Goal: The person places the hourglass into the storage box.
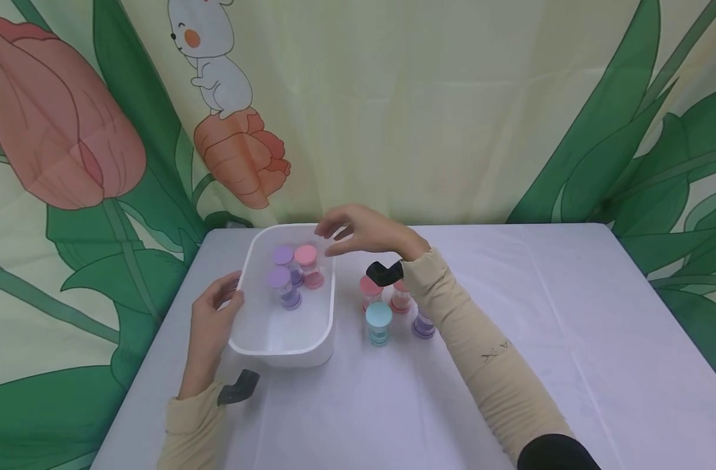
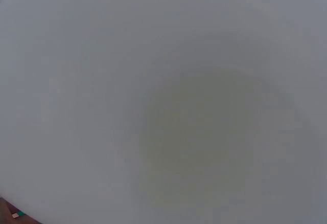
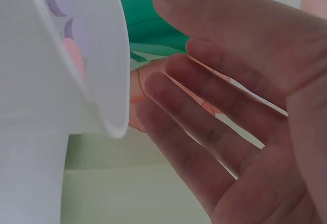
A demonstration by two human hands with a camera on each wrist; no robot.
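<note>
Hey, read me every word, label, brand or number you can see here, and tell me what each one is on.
No readable words, brands or numbers.
Right sleeve: small dark marks, too small to make out as letters.
White tub, lidded containers, table and backdrop: no lettering that I can see.

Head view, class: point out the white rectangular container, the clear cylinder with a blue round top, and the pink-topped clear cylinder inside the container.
White rectangular container [image 1: 281, 329]: head view, bare inner floor.
Blue-topped clear cylinder [image 1: 378, 317]: head view, round top.
Pink-topped clear cylinder [image 1: 307, 258]: head view, round top.
</note>
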